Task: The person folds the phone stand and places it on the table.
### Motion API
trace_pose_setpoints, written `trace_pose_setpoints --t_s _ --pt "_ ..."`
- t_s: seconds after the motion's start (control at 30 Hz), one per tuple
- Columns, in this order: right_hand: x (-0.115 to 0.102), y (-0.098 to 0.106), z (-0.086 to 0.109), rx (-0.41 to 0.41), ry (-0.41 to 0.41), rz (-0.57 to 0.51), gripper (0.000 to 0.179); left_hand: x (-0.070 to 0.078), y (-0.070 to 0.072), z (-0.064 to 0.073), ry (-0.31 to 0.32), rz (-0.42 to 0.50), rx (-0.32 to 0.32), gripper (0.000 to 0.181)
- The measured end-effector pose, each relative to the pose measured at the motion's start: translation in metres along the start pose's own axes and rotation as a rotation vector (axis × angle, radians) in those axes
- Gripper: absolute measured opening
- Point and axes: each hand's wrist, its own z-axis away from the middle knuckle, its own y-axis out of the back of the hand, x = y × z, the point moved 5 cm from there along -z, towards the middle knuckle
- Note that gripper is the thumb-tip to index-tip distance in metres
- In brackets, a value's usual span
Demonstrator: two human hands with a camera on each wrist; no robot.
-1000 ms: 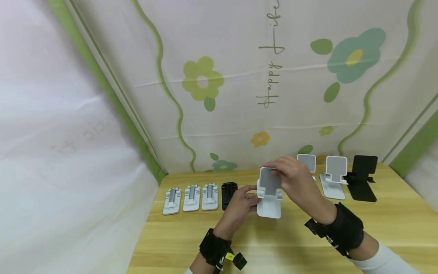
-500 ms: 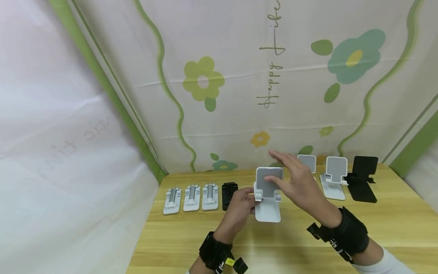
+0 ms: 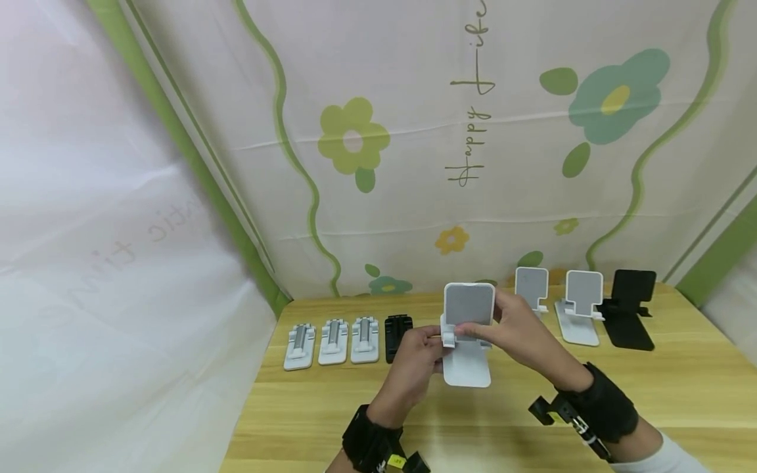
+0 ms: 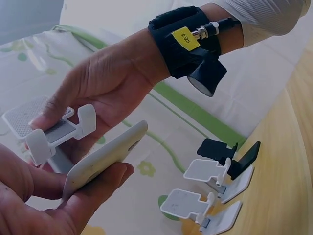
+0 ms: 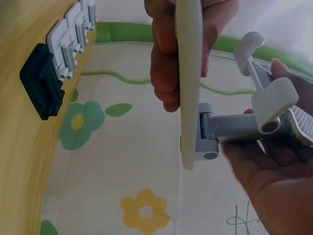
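Observation:
Both hands hold a white phone stand (image 3: 467, 366) with a grey pad, unfolded, above the middle of the table. My left hand (image 3: 412, 363) grips its base plate (image 4: 105, 157) between thumb and fingers, from the left side. Across the lower part of the pad lies the thumb of my right hand (image 3: 523, 338), with the other fingers behind the upper plate. In the right wrist view, a grey hinged arm (image 5: 239, 128) joins the base to the upper plate, and right-hand fingers lie beneath that arm.
Left of the hands, three folded white phone stands (image 3: 333, 341) and a folded black one (image 3: 397, 336) lie in a row. At the back right stand two unfolded white stands (image 3: 584, 293) and a black one (image 3: 633, 289). A printed curtain (image 3: 408, 151) hangs behind the wooden table (image 3: 307, 420).
My right hand let go of the upper plate's top edge, opened beside it, then came down to pinch its lower part. The plate now stands higher. My left hand keeps its grip.

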Motion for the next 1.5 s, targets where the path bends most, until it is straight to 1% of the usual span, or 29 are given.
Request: trace_pose_setpoints --t_s 0.1,0.23,0.47,0.57,0.67,0.7,0.77,0.8,0.87,0.9,0.97,1.03,1.13,1.23,1.37,1.43,1.5 --pt "-0.003 -0.001 -0.001 0.006 0.0 0.0 0.052 0.004 0.003 0.002 -0.012 -0.019 0.007 0.036" --pt "-0.007 -0.002 -0.002 0.039 0.041 -0.004 0.049 0.006 0.005 0.004 -0.011 -0.011 0.002 0.035" --pt "-0.007 -0.001 -0.004 0.156 0.146 0.017 0.033 0.005 0.0 0.003 0.02 0.02 -0.039 0.035" --pt "-0.006 -0.001 -0.004 0.193 0.161 0.031 0.032 0.005 -0.002 0.003 0.027 0.025 -0.04 0.034" --pt "-0.006 -0.001 -0.004 0.202 0.164 0.044 0.033 0.004 -0.002 0.002 0.032 0.023 -0.038 0.034" --pt "-0.007 -0.001 -0.004 0.204 0.177 0.065 0.034 0.003 -0.002 0.002 0.032 0.02 -0.039 0.034" --pt "-0.013 -0.001 -0.004 0.209 0.231 0.125 0.041 0.003 -0.001 0.001 0.027 0.009 -0.031 0.035" --pt "-0.017 0.0 -0.004 0.219 0.272 0.166 0.046 0.003 0.001 0.001 0.023 0.002 -0.025 0.035" --pt "-0.025 0.002 -0.003 0.25 0.372 0.248 0.056 0.002 0.004 0.001 0.014 -0.011 -0.007 0.035" --pt "-0.031 0.003 -0.002 0.268 0.43 0.287 0.058 0.002 0.005 0.001 0.01 -0.019 0.003 0.036" --pt "-0.04 0.006 -0.001 0.3 0.523 0.341 0.056 0.002 0.008 0.001 -0.005 -0.034 0.019 0.036" --pt "-0.048 0.008 0.001 0.322 0.596 0.392 0.051 0.003 0.01 0.0 -0.023 -0.047 0.029 0.037" --pt "-0.056 0.006 0.003 0.341 0.654 0.446 0.044 0.003 0.012 -0.001 -0.037 -0.056 0.036 0.038" --pt "-0.058 -0.001 0.007 0.353 0.7 0.471 0.041 0.003 0.014 -0.003 -0.007 -0.045 0.045 0.037" --pt "-0.055 -0.02 0.017 0.33 0.773 0.483 0.039 0.006 0.022 -0.005 0.028 -0.024 0.081 0.035" --pt "-0.053 -0.029 0.022 0.315 0.798 0.496 0.039 0.009 0.027 -0.005 0.017 -0.01 0.106 0.035" --pt "-0.051 -0.035 0.025 0.312 0.813 0.517 0.038 0.012 0.03 -0.005 0.003 0.01 0.109 0.034"
